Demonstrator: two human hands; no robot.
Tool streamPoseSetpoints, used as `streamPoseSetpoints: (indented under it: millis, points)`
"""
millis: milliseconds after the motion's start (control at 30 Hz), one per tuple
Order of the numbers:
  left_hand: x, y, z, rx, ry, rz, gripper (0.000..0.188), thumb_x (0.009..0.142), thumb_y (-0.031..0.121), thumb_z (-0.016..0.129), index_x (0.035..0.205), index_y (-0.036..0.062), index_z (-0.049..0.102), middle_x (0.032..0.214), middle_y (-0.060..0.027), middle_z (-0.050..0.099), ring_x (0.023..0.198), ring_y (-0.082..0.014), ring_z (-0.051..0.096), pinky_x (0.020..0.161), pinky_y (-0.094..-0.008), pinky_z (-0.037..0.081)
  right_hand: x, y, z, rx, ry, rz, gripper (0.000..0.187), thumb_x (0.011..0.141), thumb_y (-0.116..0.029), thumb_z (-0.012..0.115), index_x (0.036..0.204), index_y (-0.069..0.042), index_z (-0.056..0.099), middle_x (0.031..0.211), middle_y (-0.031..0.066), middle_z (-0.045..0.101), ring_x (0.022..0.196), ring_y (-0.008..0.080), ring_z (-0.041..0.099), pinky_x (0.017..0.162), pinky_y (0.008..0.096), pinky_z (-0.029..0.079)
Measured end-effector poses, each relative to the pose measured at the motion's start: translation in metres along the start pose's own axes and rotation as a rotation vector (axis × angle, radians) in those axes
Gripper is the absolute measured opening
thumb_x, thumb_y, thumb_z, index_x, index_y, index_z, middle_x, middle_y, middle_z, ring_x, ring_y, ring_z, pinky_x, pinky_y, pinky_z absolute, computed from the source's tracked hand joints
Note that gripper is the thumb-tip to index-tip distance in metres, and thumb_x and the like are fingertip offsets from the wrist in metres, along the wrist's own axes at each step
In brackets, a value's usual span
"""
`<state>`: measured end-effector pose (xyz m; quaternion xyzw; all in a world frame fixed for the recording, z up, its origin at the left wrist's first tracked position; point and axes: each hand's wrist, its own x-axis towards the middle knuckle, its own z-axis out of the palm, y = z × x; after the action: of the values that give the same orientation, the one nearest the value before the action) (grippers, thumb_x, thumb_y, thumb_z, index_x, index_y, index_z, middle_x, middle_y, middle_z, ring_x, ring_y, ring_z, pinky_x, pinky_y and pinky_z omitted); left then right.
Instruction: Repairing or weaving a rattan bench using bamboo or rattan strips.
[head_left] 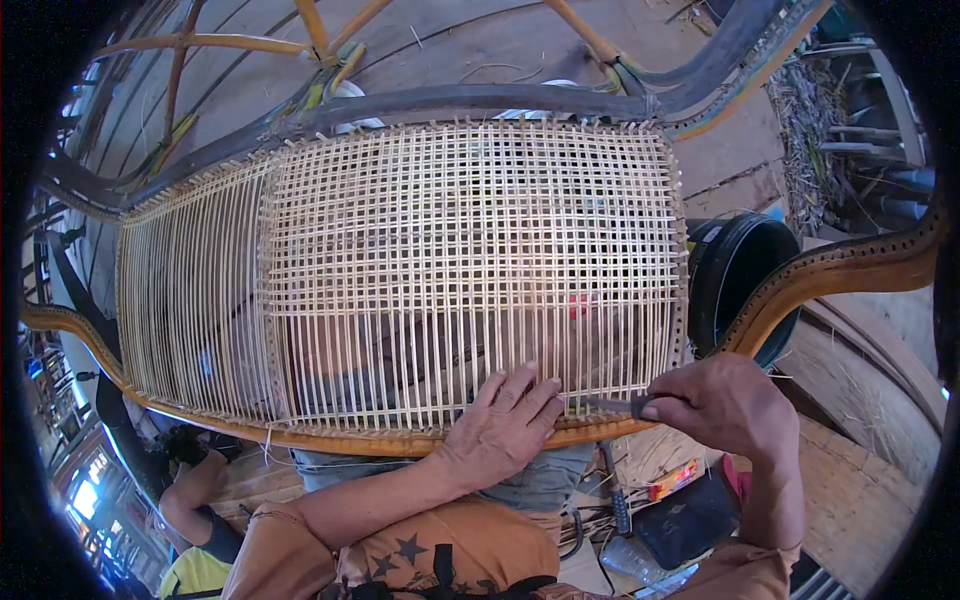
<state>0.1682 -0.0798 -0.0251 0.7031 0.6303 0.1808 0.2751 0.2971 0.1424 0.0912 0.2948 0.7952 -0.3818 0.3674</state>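
A woven cane panel [470,220] is stretched across a curved wooden frame [350,441] in front of me. Its far part is a tight open grid; its near part shows only lengthwise strands [430,360]. My left hand [500,425] lies on the near edge of the panel, fingers spread over the strands. To its right, my right hand [725,400] is closed around a thin, flat, dark blade-like tool [608,405]. The tool points left along the near edge, towards my left fingertips. Whether its tip is under a strand I cannot tell.
A black bucket [765,265] stands beyond the panel's right end, beside a curved wooden arm with holes [850,265]. Below my right hand lie a dark pouch [690,525], a clear plastic bottle [632,560] and a dark-handled tool [618,500]. Another person's arm [190,495] shows at left.
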Motion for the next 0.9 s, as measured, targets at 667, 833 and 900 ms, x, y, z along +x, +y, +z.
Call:
streamPoseSetpoints:
  millis: [667, 833, 900]
  points:
    - [-0.011, -0.007, 0.004, -0.096, 0.148, 0.057, 0.023, 0.070, 0.016, 0.063, 0.090, 0.0058, 0.063, 0.099, -0.0039, 0.057, 0.092, -0.0209, 0.055, 0.079, -0.0335, 0.046, 0.032, -0.014, -0.017, 0.146, 0.259, -0.221, 0.020, 0.084, -0.018, 0.061, 0.095, -0.002, 0.062, 0.076, 0.0153, 0.059, 0.065, 0.0302, 0.058, 0.063, 0.0341, 0.047]
    - [-0.011, -0.005, 0.005, -0.116, 0.135, 0.059, 0.023, 0.070, 0.015, 0.061, 0.091, 0.0051, 0.063, 0.099, -0.0045, 0.057, 0.093, -0.0215, 0.055, 0.080, -0.0333, 0.046, 0.047, 0.027, -0.009, 0.051, 0.232, -0.085, 0.028, 0.084, -0.021, 0.063, 0.103, -0.001, 0.061, 0.083, 0.0147, 0.063, 0.071, 0.0269, 0.061, 0.066, 0.0319, 0.048]
    - [-0.010, -0.005, 0.002, -0.098, 0.113, 0.067, 0.024, 0.069, 0.015, 0.061, 0.091, 0.0048, 0.063, 0.099, -0.0045, 0.057, 0.094, -0.0216, 0.055, 0.081, -0.0333, 0.046, 0.041, 0.017, -0.007, 0.146, 0.318, -0.153, 0.027, 0.085, -0.022, 0.063, 0.101, -0.001, 0.061, 0.082, 0.0149, 0.062, 0.070, 0.0296, 0.060, 0.066, 0.0330, 0.048]
